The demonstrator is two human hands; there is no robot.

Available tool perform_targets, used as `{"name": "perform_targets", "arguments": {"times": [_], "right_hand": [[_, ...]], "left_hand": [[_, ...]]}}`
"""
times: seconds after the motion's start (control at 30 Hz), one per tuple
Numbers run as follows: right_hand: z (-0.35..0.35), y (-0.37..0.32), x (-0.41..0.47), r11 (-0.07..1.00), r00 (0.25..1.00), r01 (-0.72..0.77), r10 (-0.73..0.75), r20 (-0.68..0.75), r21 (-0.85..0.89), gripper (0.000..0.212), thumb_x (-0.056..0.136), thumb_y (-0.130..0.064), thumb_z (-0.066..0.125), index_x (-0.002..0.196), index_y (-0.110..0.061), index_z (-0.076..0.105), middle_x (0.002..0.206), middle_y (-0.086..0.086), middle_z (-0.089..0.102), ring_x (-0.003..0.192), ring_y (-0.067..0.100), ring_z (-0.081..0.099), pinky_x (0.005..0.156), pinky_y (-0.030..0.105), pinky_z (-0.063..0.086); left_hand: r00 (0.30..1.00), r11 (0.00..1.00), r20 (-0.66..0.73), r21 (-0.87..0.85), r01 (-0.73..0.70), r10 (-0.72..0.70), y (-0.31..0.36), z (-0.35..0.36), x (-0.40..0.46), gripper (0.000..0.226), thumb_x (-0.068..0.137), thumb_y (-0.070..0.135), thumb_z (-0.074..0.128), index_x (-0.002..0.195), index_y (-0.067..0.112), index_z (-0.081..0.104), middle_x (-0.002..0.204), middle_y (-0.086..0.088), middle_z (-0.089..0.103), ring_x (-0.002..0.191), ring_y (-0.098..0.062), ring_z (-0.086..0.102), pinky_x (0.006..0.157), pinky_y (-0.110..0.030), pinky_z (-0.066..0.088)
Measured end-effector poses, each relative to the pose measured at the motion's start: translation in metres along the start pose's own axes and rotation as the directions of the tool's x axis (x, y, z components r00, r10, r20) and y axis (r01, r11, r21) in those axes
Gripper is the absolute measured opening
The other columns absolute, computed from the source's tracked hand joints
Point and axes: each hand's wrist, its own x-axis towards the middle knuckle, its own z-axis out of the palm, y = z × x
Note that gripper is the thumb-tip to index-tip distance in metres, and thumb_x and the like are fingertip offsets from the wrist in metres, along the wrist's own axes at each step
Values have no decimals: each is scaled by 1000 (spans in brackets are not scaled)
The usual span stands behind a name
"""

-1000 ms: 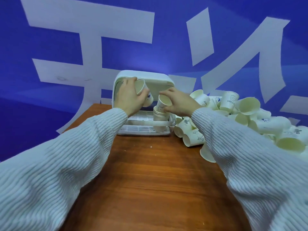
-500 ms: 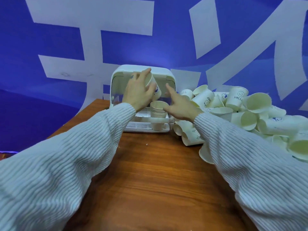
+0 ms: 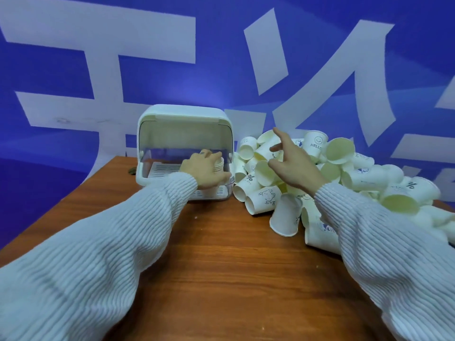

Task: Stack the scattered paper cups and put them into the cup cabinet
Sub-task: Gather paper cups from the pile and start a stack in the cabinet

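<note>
- Now mid-loading: left hand inside the open cabinet, fingers curled round a short stack of nested cups standing on the slatted rack.
- Stack at the right front of the rack, about 3 o'clock within the cabinet, mostly hidden behind the hand; only the layered rims showing at its right edge.
- Cabinet at 12 o'clock on the table, lid flipped up, mouth facing the person.
- Right hand raised over the pile at 1 to 2 o'clock, fingers spread apart and holding nothing, forefinger pointing up and away.
- Pile made of loose cups lying every way, some on their sides, one upside down at the near edge, one upright with a smiley print at the back.
- Judged step: steadying the stack while reaching for another cup to add.
- Next move, by judgement: picking a single cup from the top of the pile, turning it mouth-up, then dropping it straight into the stack.
- Care needed: pulling from low in the pile likely to send cups rolling off the table.
- Much of the task left, judging by the size of the pile.
</note>
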Motion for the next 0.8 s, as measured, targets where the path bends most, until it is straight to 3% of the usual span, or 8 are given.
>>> {"name": "perform_targets", "arguments": {"times": [0.1,0.17,0.23,0.3,0.37,0.5,0.67,0.8], "right_hand": [[-11,11,-8,999,997,-45,44,-57,-4,70,91,-21,59,157,-28,34,137,-1,61,98,20,59,90,35,45],[-18,20,-12,998,994,-64,61,-89,-30,59,92,-20,58,150,-25,47,138,-2,62,108,21,62,93,33,45],[-25,26,-13,994,993,-63,53,-105,-85,49,93,-19,57,142,-23,58,139,-2,62,116,21,62,96,34,46],[-29,30,-12,988,993,-60,45,-106,-143,44,94,-18,56,137,-22,63,140,0,62,117,22,62,100,37,46],[-30,33,-11,981,994,-73,57,-96,-180,45,93,-19,55,137,-22,63,142,2,61,120,22,60,101,39,47],[-31,38,-9,956,993,-115,106,-49,-268,50,90,-25,52,139,-24,62,146,3,58,134,24,53,104,47,49],[-33,40,-8,939,996,-78,91,23,-335,48,83,-59,49,116,-32,72,123,-2,67,119,21,59,96,48,52],[-34,48,-13,924,996,-20,51,71,-382,30,89,-45,58,109,-30,74,113,-6,68,111,19,60,88,47,55]], "left_hand": [[999,996,30,92,17,-20,3,-5,0,92,87,85,34,162,36,17,171,-2,12,157,-27,3,121,-62,4],[997,995,-79,98,-9,16,13,-6,-3,90,87,84,34,162,36,17,171,-4,9,157,-28,-8,121,-60,-4],[944,992,-306,18,-127,126,31,-3,-10,77,90,74,40,155,32,34,164,-6,29,155,-30,8,121,-54,8],[888,966,-405,-41,-254,216,54,0,-17,67,87,64,45,143,27,50,150,-4,48,145,-29,31,114,-47,26],[907,954,-327,-49,-295,263,76,3,-17,62,90,58,53,142,24,52,148,-6,49,138,-29,40,109,-45,36],[953,955,-193,-142,-262,233,100,11,-4,71,90,49,61,151,20,38,152,-12,41,138,-31,39,109,-47,41],[978,942,-129,-273,-194,164,119,11,13,79,88,48,65,152,15,34,145,-16,48,134,-34,45,107,-47,42],[990,936,-85,-326,-135,113,124,15,20,79,87,49,68,150,13,37,142,-14,51,128,-30,52,96,-40,44]]}}
